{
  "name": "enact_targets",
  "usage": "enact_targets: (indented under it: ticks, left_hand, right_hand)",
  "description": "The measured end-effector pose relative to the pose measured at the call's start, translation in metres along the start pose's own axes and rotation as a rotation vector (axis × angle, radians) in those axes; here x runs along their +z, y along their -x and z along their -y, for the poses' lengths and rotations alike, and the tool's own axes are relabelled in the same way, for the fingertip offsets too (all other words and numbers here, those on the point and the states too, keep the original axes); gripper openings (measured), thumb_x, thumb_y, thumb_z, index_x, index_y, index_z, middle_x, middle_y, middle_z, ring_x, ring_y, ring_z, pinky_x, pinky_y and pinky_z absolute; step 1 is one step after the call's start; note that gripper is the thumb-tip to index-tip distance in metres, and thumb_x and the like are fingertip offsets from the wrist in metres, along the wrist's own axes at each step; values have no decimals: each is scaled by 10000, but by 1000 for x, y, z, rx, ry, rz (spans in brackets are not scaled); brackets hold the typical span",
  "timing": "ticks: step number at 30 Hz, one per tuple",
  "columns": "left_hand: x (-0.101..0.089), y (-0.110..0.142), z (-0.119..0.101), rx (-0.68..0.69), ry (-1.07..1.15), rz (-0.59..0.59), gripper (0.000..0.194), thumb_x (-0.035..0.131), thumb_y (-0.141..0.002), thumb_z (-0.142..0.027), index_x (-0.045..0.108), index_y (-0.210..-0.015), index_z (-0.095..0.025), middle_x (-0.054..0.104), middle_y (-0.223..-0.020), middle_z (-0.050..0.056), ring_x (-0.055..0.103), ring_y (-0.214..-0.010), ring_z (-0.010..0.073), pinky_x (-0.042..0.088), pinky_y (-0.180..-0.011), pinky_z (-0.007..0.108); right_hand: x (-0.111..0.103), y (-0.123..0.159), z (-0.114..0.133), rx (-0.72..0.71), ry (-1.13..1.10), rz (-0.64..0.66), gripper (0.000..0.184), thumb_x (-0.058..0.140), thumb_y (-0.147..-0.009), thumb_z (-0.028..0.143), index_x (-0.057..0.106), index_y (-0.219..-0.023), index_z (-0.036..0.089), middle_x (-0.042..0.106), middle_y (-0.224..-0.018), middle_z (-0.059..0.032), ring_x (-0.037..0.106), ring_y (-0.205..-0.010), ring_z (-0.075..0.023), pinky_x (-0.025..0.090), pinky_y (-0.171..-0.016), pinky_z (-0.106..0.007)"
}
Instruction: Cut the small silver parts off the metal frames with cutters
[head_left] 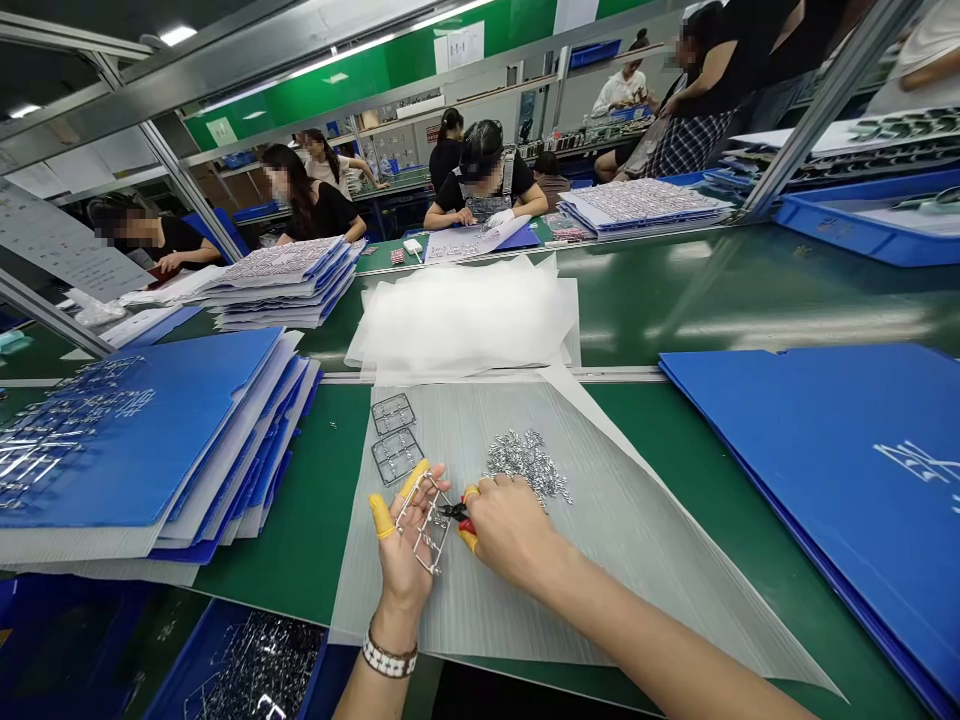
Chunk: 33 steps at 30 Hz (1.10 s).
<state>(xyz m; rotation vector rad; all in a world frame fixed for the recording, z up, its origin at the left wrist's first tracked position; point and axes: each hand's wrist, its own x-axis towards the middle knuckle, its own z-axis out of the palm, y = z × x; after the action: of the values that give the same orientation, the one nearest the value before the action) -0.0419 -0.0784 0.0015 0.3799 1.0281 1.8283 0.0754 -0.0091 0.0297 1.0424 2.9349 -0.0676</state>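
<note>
My left hand [409, 545], with yellow finger cots on some fingers, cradles a shiny silver sprue frame [432, 545] across its upturned palm. In my right hand [506, 525] is a pair of side cutters [463, 514] with red handles, its dark jaws at the frame's right side. The fingers are wrapped round the handles. Just beyond, a heap of small silver parts [529, 462] lies on a translucent foam sheet [600, 560]. Two more sprue frames [396, 455] lie flat on that sheet, past my left fingertips.
Stacked blue sheets [217, 420] carrying silver sprues stand at left, and another blue sheet [840, 480] lies at right. White foam sheets [465, 315] lie ahead. A blue bin [202, 640] of silver scraps sits below the bench edge. Several people work across the green bench [720, 290].
</note>
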Motion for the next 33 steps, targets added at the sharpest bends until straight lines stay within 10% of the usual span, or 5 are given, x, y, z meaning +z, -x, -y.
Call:
enact_targets:
  ticks: [33]
  left_hand:
    - [-3, -5, 2, 70, -18, -70, 718, 302, -812, -694, 645, -1096, -131, 628, -1174, 167, 603, -1009, 264, 385, -981, 409]
  right_hand:
    - [-9, 4, 20, -59, -21, 40, 250, 604, -799, 354, 647, -873, 119, 636, -799, -126, 598, -771, -286, 428, -671, -390]
